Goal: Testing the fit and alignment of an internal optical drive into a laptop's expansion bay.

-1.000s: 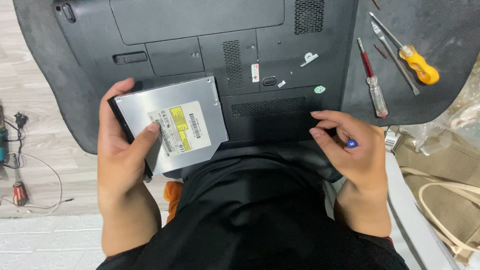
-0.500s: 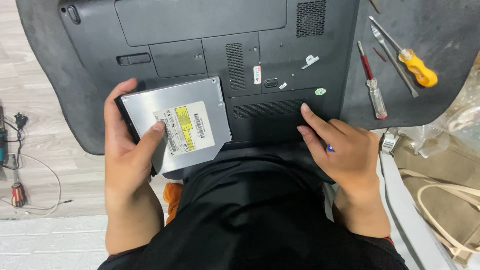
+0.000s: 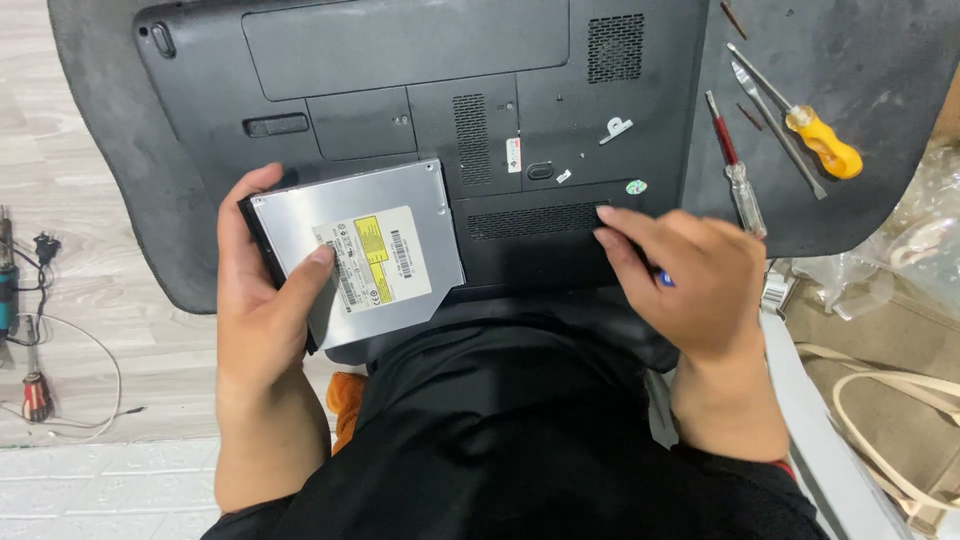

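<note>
A black laptop lies upside down on a dark grey mat across my lap. My left hand grips a flat silver optical drive with a white and yellow label, held over the laptop's near left corner. My thumb presses on the label. My right hand rests on the laptop's near right edge, fingertips by a vent grille. A small blue object peeks out between its fingers; what it is cannot be told.
On the mat to the right lie a red-shafted screwdriver with a clear handle, a yellow-handled screwdriver and a thin metal tool. Cables and small tools lie on the floor at left. Clear plastic wrap sits at right.
My right hand has slid left along the laptop's near edge toward the vent grille. The left hand still holds the drive, shifted slightly right.
</note>
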